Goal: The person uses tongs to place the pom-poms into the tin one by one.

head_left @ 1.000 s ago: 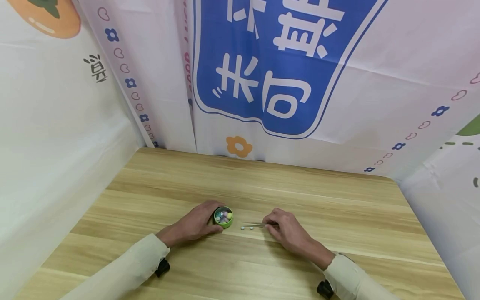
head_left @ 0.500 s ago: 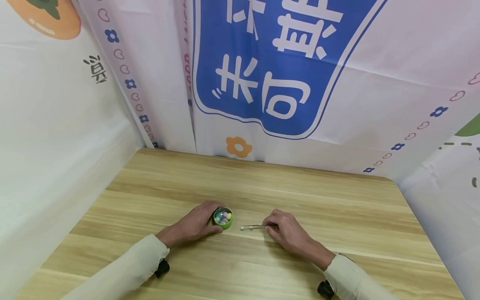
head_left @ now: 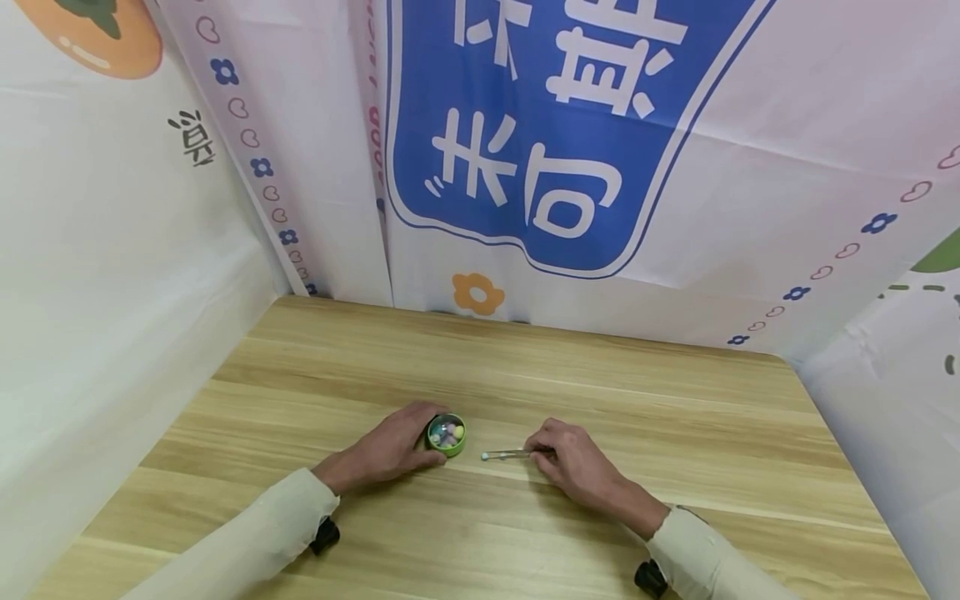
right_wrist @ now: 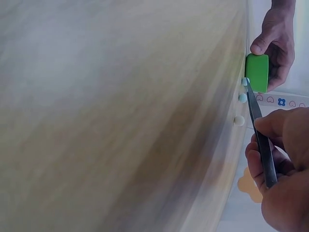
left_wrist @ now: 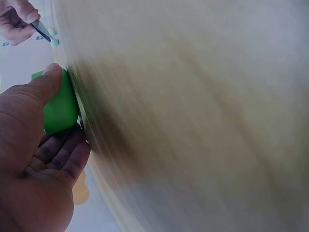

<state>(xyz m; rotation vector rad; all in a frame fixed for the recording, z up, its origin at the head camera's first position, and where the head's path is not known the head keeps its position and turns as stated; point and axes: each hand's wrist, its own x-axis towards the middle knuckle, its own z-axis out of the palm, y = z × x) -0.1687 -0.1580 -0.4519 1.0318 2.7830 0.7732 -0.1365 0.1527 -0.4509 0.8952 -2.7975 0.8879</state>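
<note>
My left hand grips a small round green container, thumb on one side and fingers on the other. Inside it, in the head view, lie several small balls in yellow, purple and pale tones. My right hand pinches a pair of metal tweezers between thumb and fingers. The tweezers' tips are at a pale blue bead just to the right of the container. Two more beads show in the right wrist view: a pale blue one beside the tweezers and a whitish one nearer the right hand.
The wood-grain table extends around both hands. Printed white cloth with a blue sign panel stands behind it, and more white cloth rises at the sides. Black wrist mounts sit under the sleeves.
The tweezers' tips have dropped toward the viewer, from above the row of beads onto the bead nearest the container. The left hand and container have stayed put.
</note>
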